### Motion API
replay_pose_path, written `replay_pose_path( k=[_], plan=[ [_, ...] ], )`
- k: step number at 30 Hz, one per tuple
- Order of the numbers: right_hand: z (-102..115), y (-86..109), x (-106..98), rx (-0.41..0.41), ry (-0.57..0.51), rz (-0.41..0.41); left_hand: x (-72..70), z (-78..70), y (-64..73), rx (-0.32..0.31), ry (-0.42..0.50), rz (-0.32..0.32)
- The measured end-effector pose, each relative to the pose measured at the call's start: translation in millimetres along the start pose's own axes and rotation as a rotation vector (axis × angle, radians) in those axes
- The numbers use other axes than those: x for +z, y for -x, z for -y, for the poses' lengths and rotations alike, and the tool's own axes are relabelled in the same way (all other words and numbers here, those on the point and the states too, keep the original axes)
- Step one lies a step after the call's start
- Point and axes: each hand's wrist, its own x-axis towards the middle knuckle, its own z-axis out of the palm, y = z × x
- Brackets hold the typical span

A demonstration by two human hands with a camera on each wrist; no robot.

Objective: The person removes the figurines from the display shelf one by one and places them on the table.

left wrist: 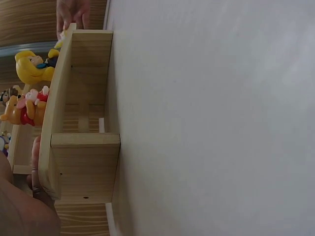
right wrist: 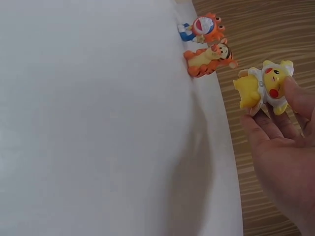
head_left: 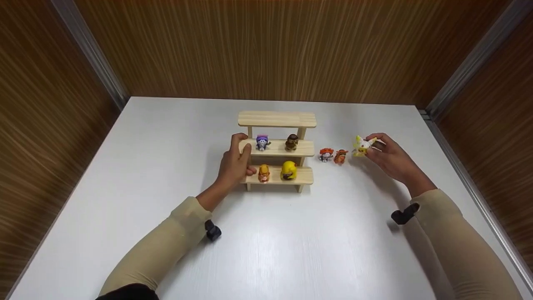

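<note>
My right hand (head_left: 393, 160) pinches a yellow Pikachu figurine (right wrist: 268, 86) in a white hooded outfit and holds it above the table, right of the shelf. At the left end of a three-tier wooden display shelf (head_left: 277, 119), my left hand (head_left: 235, 164) grips the tiers. On the middle tier stand a purple-hatted figurine (head_left: 262, 142) and a brown figurine (head_left: 292, 142). The lower tier carries an orange bear figurine (left wrist: 24, 110) and a yellow figurine (head_left: 288, 170). The top tier is bare.
Right of the shelf, an orange-headed figurine (head_left: 326, 154) and a tiger figurine (right wrist: 209, 60) stand side by side on the white table (head_left: 291, 241). Wood-grained panels (head_left: 266, 50) rise at the back and both sides. Each wrist bears a black camera.
</note>
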Motion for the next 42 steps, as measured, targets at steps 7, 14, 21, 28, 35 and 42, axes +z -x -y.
replay_pose_path(
  k=[7, 14, 21, 28, 35, 42],
  plan=[
    [-9, -1.9, -5, 0.019, 0.082, 0.010, -0.9, 1.3, 0.3, 0.013, 0.004, 0.013],
    [-15, -3.4, -8, 0.094, 0.220, -0.010, -1.3, 2.3, 0.3, 0.031, 0.014, 0.022],
    [-19, -3.9, -10, 0.138, 0.283, -0.018, -1.0, 1.7, 0.5, 0.029, 0.016, 0.017],
    [-22, -4.4, -11, 0.157, 0.338, -0.013, -0.8, 0.5, 1.2, 0.022, 0.022, 0.019],
    [-21, -3.4, -11, 0.157, 0.324, -0.006, -0.8, 1.1, 0.5, 0.022, 0.024, 0.020],
    [-22, -4.0, -12, 0.153, 0.236, 0.014, -1.0, 1.5, 0.3, 0.035, 0.002, 0.017]
  ],
)
